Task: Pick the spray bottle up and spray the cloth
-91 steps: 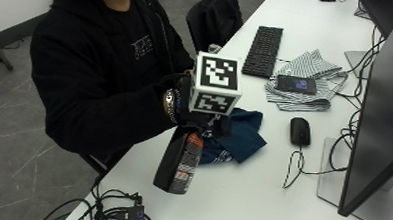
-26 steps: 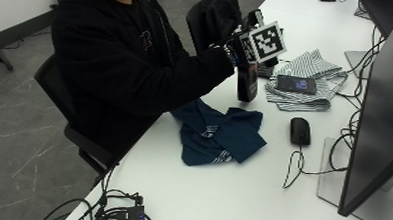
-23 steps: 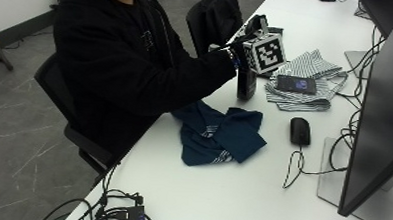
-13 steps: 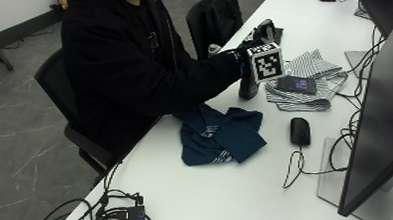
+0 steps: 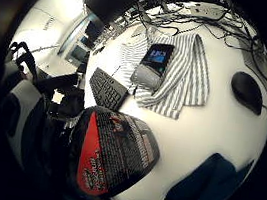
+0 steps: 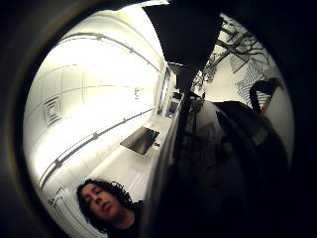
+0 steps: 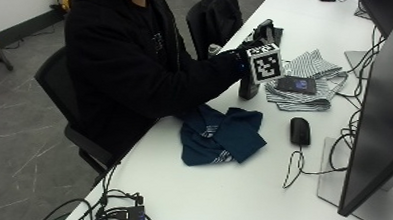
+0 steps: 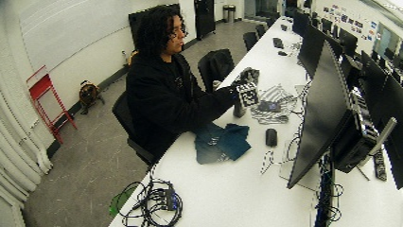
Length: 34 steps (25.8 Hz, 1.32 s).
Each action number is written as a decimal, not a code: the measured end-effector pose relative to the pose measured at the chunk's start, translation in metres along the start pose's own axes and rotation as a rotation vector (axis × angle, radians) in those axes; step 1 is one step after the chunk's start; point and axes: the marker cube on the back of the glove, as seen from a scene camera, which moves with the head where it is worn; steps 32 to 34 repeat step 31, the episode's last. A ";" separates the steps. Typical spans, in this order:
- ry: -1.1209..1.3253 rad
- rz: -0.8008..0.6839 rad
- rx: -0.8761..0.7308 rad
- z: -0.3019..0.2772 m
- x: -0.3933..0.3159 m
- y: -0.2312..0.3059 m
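A white tabletop point(image 7: 233, 191) runs up the right of the outside view. At its centre lies the dark blue cloth point(image 7: 221, 135), crumpled. Above it, in the upper middle, the spray bottle point(image 7: 250, 84) stands upright on the tabletop beside a striped cloth point(image 7: 308, 85) — the gloved right hand point(image 7: 242, 56) has its grip wrapped around the bottle's upper part. A black mouse point(image 7: 300, 130) lies right of the blue cloth.
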 end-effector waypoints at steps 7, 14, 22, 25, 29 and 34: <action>0.044 0.047 -0.055 -0.010 0.004 0.020; 0.330 0.080 -0.025 -0.049 0.009 0.063; 0.863 0.241 -0.091 -0.120 0.022 0.141; 0.989 0.260 -0.102 -0.140 0.020 0.171; 1.057 0.258 -0.111 -0.152 0.012 0.206; 1.066 0.256 -0.123 -0.153 0.008 0.216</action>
